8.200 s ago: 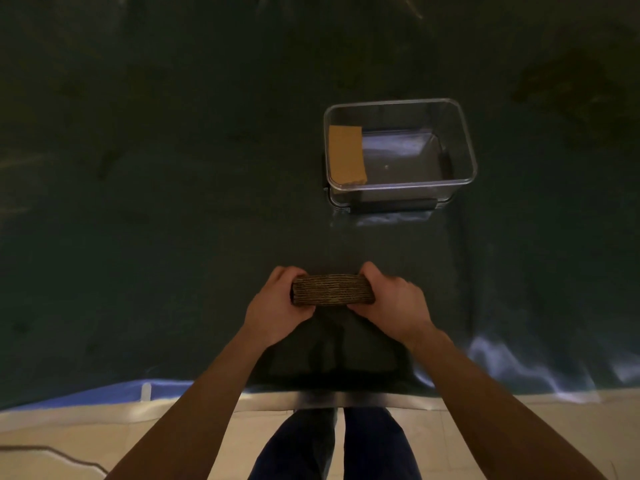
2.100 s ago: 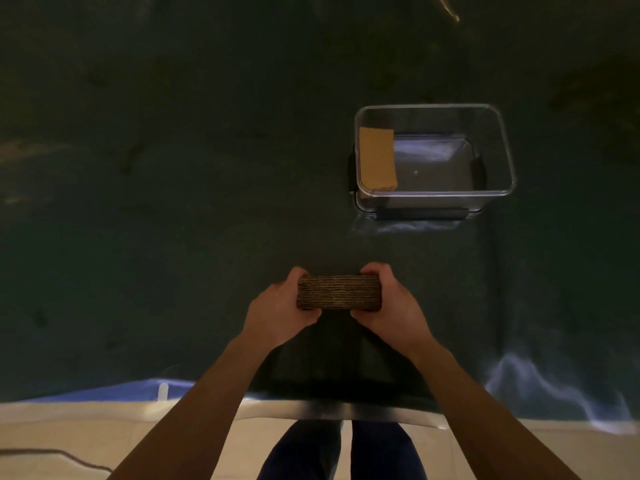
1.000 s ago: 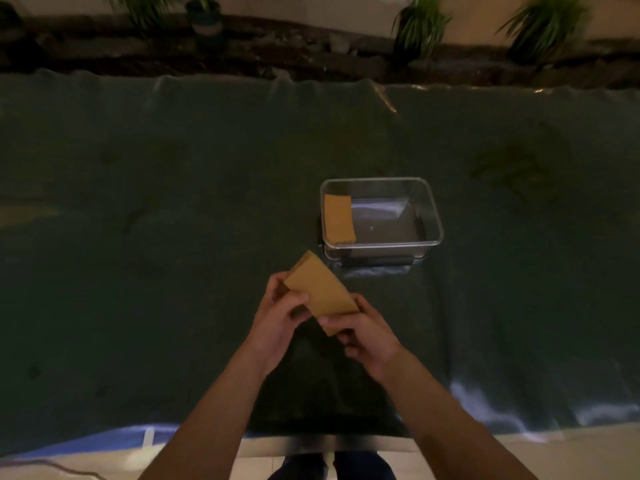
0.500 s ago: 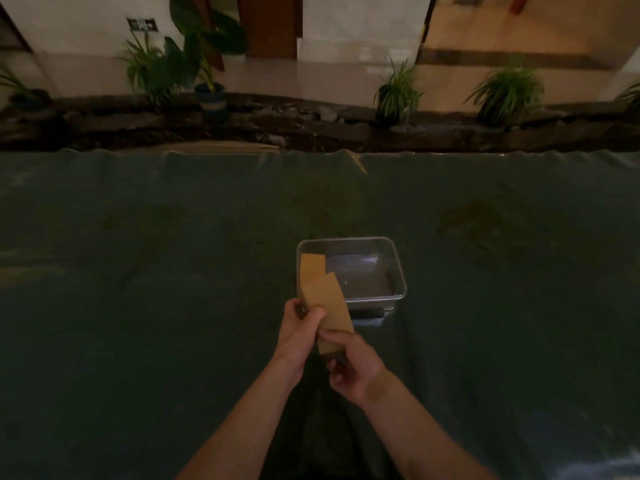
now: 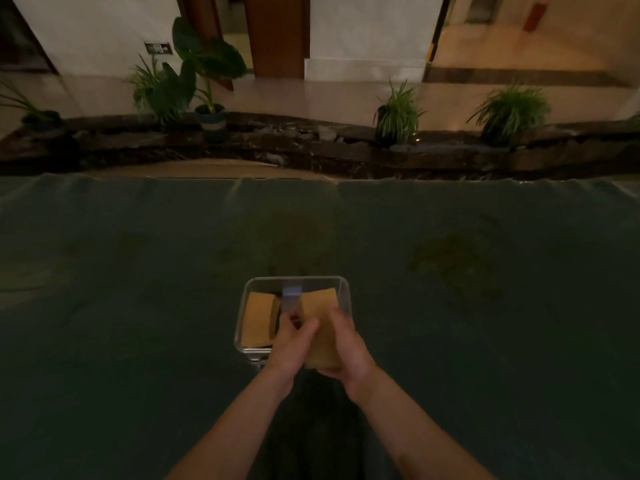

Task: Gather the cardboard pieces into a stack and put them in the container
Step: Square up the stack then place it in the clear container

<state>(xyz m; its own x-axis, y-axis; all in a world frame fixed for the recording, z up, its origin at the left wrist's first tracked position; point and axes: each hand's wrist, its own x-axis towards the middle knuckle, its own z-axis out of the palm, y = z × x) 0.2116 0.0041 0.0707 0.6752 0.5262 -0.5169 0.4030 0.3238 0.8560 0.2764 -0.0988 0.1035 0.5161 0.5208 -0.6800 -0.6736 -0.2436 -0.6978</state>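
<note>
Since the frame half a second back, our view has tipped further up and our hands have carried the cardboard stack (image 5: 320,327) forward, so that it now hangs over the right half of the clear container (image 5: 343,292) instead of in front of it. Nearest to us, both bare forearms reach out over the dark green tabletop (image 5: 138,306). Our left hand (image 5: 289,344) has its grip closed on the stack's left edge, thumb laid across the top face; our right hand (image 5: 348,348) is clamped on the right edge and near corner, fingers curled underneath (the fingertips themselves are hidden). The stack is tilted, its far end inside the container's rim and its near end sticking out past the front wall; we cannot tell whether it touches the bottom. Just left of it, inside the container, another cardboard piece (image 5: 259,318) lies along the left wall, with a bare strip of container floor between the two. Past the container the tabletop runs empty-looking and stained to its far edge, and behind that stands a low dark ledge with potted plants (image 5: 398,114), then pale walls and a brown door (image 5: 277,32).
</note>
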